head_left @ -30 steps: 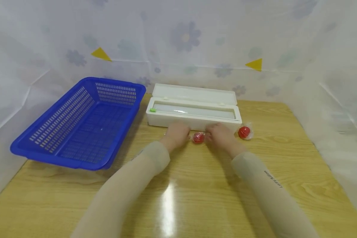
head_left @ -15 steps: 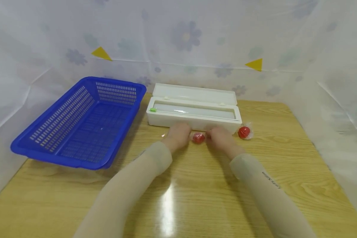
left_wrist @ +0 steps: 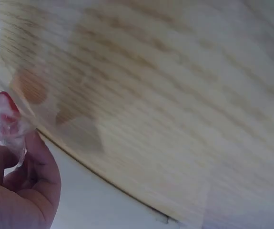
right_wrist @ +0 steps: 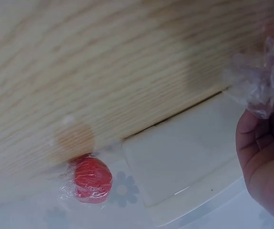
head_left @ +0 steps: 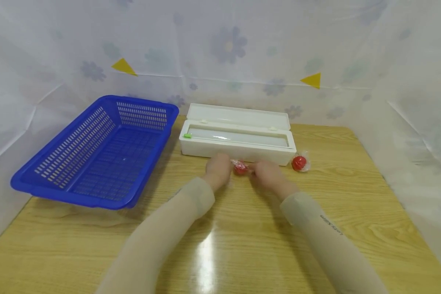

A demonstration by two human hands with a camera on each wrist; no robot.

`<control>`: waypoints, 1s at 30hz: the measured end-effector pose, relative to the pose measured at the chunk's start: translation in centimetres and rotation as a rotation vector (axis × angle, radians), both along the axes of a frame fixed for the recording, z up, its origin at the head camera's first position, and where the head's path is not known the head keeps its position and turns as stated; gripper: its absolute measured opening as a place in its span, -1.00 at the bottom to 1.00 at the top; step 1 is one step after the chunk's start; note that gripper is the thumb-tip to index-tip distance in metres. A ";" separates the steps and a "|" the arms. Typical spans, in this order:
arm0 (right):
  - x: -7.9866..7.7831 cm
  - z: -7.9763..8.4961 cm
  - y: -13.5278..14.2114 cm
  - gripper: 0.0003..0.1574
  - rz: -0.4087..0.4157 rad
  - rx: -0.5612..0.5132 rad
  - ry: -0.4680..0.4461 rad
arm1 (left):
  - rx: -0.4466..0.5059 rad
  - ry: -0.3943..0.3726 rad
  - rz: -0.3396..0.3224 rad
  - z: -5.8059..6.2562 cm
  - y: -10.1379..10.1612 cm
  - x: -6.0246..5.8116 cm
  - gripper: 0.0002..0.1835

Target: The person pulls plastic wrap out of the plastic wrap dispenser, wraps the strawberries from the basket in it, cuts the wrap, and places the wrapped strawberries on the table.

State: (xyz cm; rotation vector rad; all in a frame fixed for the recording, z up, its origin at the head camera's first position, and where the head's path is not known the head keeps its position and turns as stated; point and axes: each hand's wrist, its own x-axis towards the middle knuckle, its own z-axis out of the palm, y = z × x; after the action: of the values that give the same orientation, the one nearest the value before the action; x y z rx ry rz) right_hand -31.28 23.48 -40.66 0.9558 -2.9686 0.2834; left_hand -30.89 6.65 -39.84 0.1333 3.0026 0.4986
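Observation:
A small round red object wrapped in clear plastic film lies between my two hands, just in front of the white box. My left hand pinches the film at its left side; the left wrist view shows thumb and fingers on the crinkled wrap. At the other side, my right hand pinches the gathered film with curled fingers. A second film-wrapped red ball rests on the table right of my right hand, by the box's corner. What the red objects are cannot be told through the film.
Behind the hands stands a long white cling film dispenser, its lid raised and a green slider at its left end. A blue slotted basket stands at left on the wooden table. Patterned cloth hangs behind.
The wrapped red object between my hands has shifted slightly left and turned, its film now drawn tighter. Both hands have moved a little with it. The dispenser and basket stay put.

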 end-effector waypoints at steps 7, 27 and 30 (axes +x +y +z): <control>1.0 0.8 -1.4 -0.61 -0.008 0.012 0.087 | 0.234 0.094 0.136 -0.6 -0.8 -0.1 -0.72; 1.9 0.9 -2.7 -0.51 -0.033 0.028 0.138 | 1.241 -0.241 0.446 -0.9 -0.2 -0.2 -0.58; 1.6 1.0 -2.1 -0.46 -0.097 -0.102 -0.106 | 1.212 -0.237 0.386 -0.8 -0.6 -0.3 -0.57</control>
State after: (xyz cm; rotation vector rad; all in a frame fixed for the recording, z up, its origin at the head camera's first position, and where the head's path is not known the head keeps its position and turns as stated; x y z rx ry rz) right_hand -29.70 21.39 -39.66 0.8080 -3.0491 0.4927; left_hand -31.18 6.02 -40.60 -0.3960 2.0663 2.0775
